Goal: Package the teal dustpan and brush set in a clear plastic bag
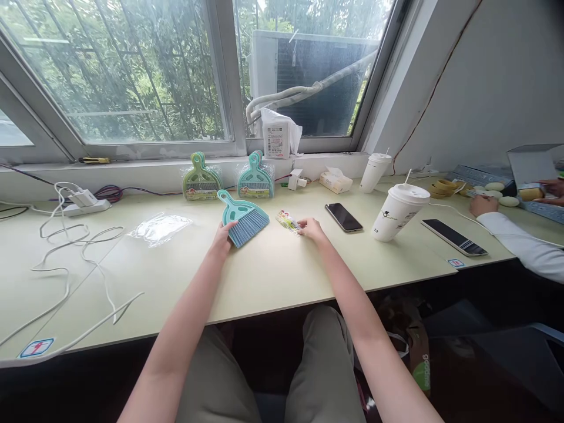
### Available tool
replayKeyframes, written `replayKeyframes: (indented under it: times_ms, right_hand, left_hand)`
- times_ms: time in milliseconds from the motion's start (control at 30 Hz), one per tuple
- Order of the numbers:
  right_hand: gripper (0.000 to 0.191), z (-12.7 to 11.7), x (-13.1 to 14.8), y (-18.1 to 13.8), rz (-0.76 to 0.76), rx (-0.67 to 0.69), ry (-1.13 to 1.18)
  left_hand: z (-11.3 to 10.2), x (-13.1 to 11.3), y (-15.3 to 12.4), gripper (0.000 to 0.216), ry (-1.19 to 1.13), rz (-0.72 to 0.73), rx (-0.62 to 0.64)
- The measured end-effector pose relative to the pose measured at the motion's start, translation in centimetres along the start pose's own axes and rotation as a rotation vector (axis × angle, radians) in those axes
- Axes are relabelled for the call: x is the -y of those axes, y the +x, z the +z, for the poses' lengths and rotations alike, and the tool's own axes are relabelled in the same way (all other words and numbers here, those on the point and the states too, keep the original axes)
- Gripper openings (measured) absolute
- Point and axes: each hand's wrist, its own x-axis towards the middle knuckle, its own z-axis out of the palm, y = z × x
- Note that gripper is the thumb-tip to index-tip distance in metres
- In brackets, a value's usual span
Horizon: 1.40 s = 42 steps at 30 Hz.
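While the left hand (pixel 222 238) rests on the worktop (pixel 273 276), its fingers lie closed against the bristle end of a teal brush (pixel 244 220), which lies flat with its handle pointing toward the window. The right hand (pixel 312 228) sits just to the right, fingers curled, their tips touching a small printed card (pixel 287 221) lying beside the brush. An empty clear bag (pixel 159 227) lies well to the left. Two packaged brush sets (pixel 201 179) lean at the sill behind. A phone (pixel 343 217) and a lidded cup (pixel 399 212) stand to the right, near another person's sleeve (pixel 520 244). White cables (pixel 70 247) trail across the left side.
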Motion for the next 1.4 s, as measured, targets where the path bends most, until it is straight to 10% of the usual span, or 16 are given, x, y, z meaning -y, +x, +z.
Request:
replayKeyframes:
  times_ms: [300, 467, 667, 1067, 1400]
  right_hand:
    - [0.02, 0.6, 2.4, -1.3, -0.166, -0.09, 0.308]
    - [0.035, -0.1, 5.4, -3.5, -0.539, 0.226, 0.668]
    - [0.04, -0.3, 6.2, -4.9, -0.59, 0.488, 0.52]
    - [0.022, 0.6, 4.7, -3.8, -0.492, 0.047, -0.046]
    - [0.033, -1.8, 6.7, -6.0, -0.579, 0.556, 0.535]
  left_hand:
    - [0.1, -0.1, -0.2, 0.042, 0.015, -0.021, 0.008]
    - [0.5, 0.2, -0.8, 0.039, 0.097, -0.014, 0.155]
    - [1.5, 0.2, -2.1, 0.04, 0.129, -0.06, 0.387]
    - [1.5, -0.1, -3.0, 0.047, 0.158, -0.059, 0.463]
    - [1.5, 0.4, -2.3, 0.039, 0.193, -0.046, 0.411]
